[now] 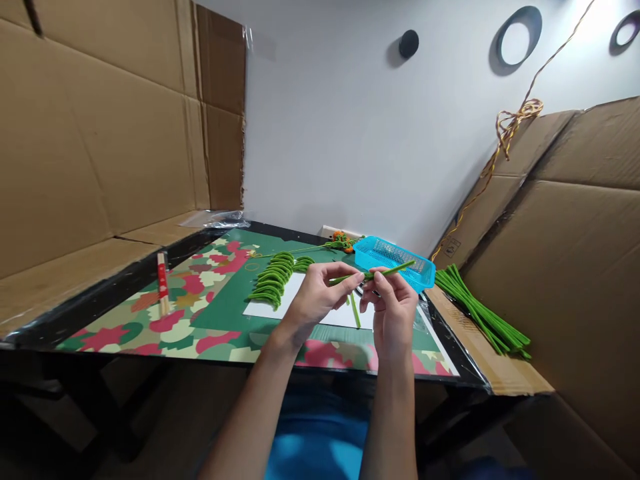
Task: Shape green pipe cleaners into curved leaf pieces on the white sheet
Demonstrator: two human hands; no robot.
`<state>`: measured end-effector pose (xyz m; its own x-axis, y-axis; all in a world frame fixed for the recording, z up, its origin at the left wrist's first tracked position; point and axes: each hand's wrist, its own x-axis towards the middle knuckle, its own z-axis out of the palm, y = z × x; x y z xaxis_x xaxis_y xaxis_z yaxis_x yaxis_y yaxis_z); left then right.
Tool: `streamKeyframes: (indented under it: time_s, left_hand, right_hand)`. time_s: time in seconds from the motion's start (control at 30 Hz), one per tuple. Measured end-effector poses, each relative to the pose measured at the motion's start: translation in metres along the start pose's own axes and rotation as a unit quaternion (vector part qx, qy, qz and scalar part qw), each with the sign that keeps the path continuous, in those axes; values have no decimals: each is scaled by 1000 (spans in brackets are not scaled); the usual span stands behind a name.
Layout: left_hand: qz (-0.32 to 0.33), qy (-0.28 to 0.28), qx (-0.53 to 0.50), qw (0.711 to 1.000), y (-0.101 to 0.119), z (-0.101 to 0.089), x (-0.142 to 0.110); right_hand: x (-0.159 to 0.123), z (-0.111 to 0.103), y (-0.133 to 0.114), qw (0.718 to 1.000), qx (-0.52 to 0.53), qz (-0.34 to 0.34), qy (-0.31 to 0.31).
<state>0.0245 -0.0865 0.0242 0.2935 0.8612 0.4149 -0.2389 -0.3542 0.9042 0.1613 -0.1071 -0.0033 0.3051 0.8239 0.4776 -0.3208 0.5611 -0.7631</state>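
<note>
**Table surface and items laid on it**

The black-edged table [455, 343] bore a camouflage-patterned sheet [113, 339] with a green panel [220, 310]. A white sheet [295, 287] lay on the panel. Bent green strips [273, 283] were stacked in a row along its left edge; one short green piece [355, 311] lay on it. Red-wrapped chopsticks [163, 283] rested on the patterned left portion. Orange flowers [341, 240] lay near the back edge, just beside a blue basket [370, 257] at the far right.

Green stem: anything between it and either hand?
Nothing visible: the left hand and right hand both pinch the green stem directly. The blue basket stands beyond the right hand, not in between.
</note>
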Motion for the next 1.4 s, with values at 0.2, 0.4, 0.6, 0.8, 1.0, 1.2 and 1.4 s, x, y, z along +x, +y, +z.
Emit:
streamKeyframes:
  time_s: [0.2, 0.4, 0.6, 0.8, 1.0, 1.2, 1.4]
  left_hand:
    - [-27, 25, -97, 995, -8, 10, 2]
    - [-20, 30, -114, 993, -7, 7, 1]
    - [-28, 19, -125, 992, -4, 3, 1]
    - [-59, -27, -136, 989, 1, 2, -2]
    - [-66, -81, -125, 987, 2, 3, -5]
    - [-44, -76, -125, 988, 4, 11, -6]
    - [-77, -83, -193, 975, 5, 15, -6]
  right_hand:
    - [-1, 5, 7, 999, 12, -12, 32]
    - [-4, 17, 3, 999, 30, -3, 41]
    - [-4, 10, 1, 999, -2, -40, -9]
    - [-4, -1, -1, 993, -36, -100, -45]
    - [-3, -8, -5, 980, -65, -183, -34]
    - [-5, -1, -9, 963, -132, -232, 27]
    - [-5, 3, -3, 955, -124, -269, 18]
